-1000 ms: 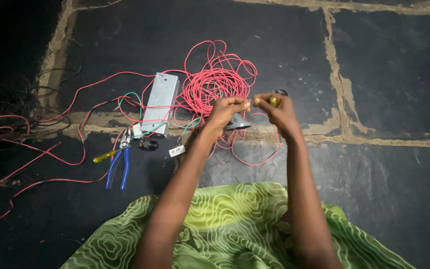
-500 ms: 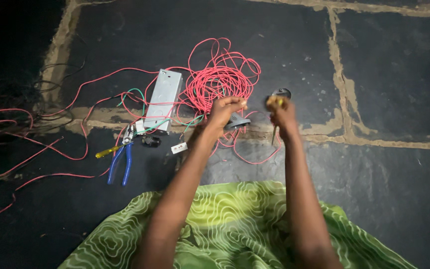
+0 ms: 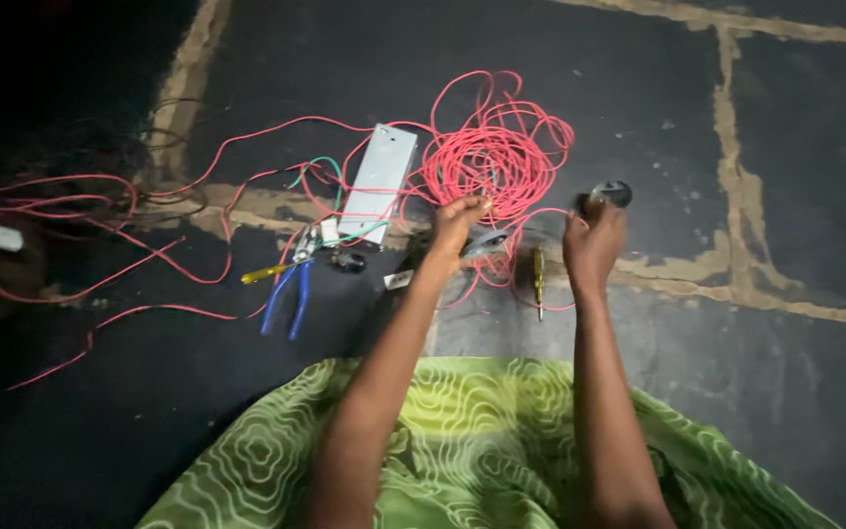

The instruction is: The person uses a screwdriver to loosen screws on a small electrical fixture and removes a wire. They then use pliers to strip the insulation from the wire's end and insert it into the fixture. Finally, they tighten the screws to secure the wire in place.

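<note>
While the left hand [image 3: 457, 223] pinched a red wire end just below the red wire coil [image 3: 496, 157], the right hand [image 3: 594, 240] closed its grip on a small round dark fitting [image 3: 611, 193] right of that coil. A yellow-handled screwdriver [image 3: 538, 276] lay on the floor below the coil, between the hands; a grey metal box [image 3: 379, 182] and blue-handled pliers [image 3: 288, 292] lay left of it.

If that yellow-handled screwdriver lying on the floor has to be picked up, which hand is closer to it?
Right, probably. The screwdriver lies on the dark floor just beside the right hand, which grips only a small round dark part. The left hand sits farther off, pinching the red wire.
</note>
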